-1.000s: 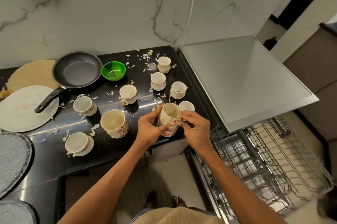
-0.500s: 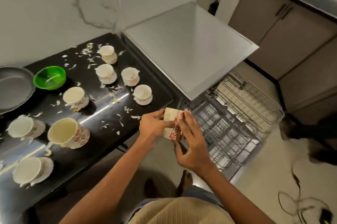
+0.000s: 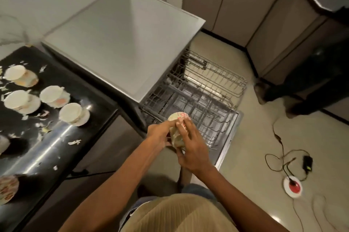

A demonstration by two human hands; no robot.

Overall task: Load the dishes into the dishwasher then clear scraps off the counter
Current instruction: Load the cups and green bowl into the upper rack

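Black polished stone surface (image 3: 56, 143): very glossy, w/ light streaks reflected. Grey brushed-metal dishwasher top (image 3: 120, 42): smooth, satin finish. Grey wire dishwasher racks (image 3: 207, 88): metal, thin rods. Cream ceramic mug w/ red flower print (image 3: 178, 129): glazed, slight shine. Beige floor tiles (image 3: 255, 137): smooth, semi-gloss.

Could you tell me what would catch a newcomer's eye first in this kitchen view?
Centre frame, both hands, left hand and right hand, grip a red-flowered mug over the pulled-out dishwasher rack. At left, cups stand among pale scraps on the black counter.
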